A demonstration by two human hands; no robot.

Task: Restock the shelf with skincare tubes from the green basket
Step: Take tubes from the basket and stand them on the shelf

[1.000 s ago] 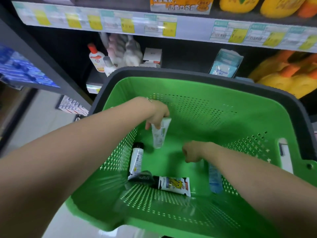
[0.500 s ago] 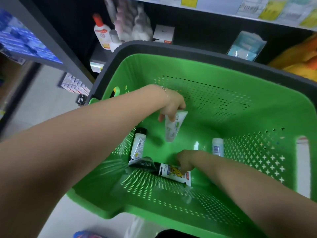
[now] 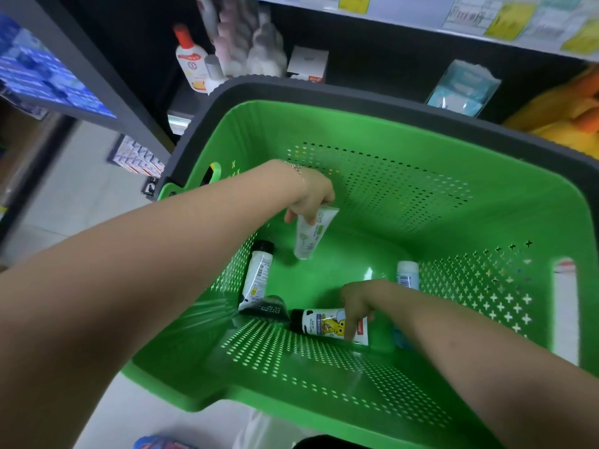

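Head view, steep downward, close over green basket (image 3: 372,131).

Green basket (image 3: 356,131), black-capped tube (image 3: 257,277), cartoon-print tube (image 3: 319,325), pale-blue tube (image 3: 407,273) on its floor

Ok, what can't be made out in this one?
All head view.
- Blue tube: the right forearm covers its middle.
- Cartoon tube: the right hand hides part of its print.
- White tube: the left hand covers its upper end.
- Dark tube: print blurred.
- Price labels: blurred, cut off by the top edge.
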